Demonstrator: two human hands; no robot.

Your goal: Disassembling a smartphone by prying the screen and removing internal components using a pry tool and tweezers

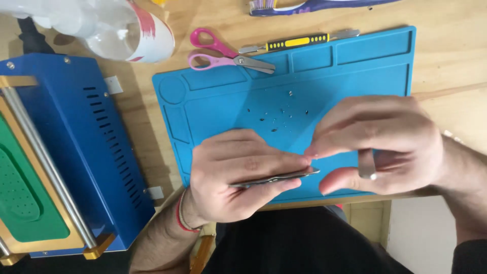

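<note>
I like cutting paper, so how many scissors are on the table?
1. The pink-handled scissors lie at the top edge of the blue mat, beside a yellow-and-black tool. More could be hidden under the hands or outside the picture.

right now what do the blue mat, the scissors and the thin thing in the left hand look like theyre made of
Blue mat: looks like soft matte silicone or rubber, with moulded compartments and no glare.
Scissors: glossy pink plastic handles, shiny grey metal blades.
Thin thing in the left hand: a flat grey piece seen edge-on, with a metallic sheen; probably metal, though the material can't be told for sure. The right hand touches its tip.
</note>
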